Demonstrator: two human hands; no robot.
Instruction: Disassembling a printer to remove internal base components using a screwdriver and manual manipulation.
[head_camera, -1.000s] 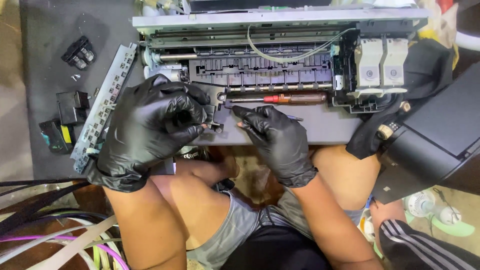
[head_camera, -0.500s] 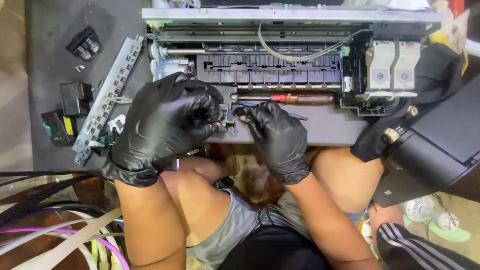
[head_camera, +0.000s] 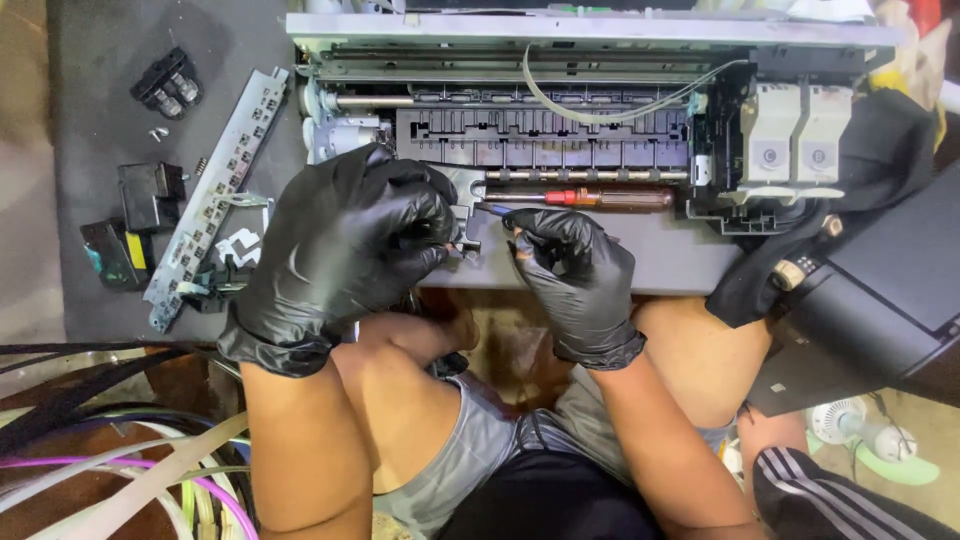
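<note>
Gloved hands, left and right, are pinching a small metal part at the opened printer's front edge, apparently freeing it, needing a careful pull.

Looking down at an opened printer with its cover off. Left hand in a black glove, gripping a small metal part at the printer's front edge. Right hand, gloved too, pinching close beside it. Red-handled screwdriver lying inside, just above both hands. Long grey strip on the dark mat to the left.
</note>
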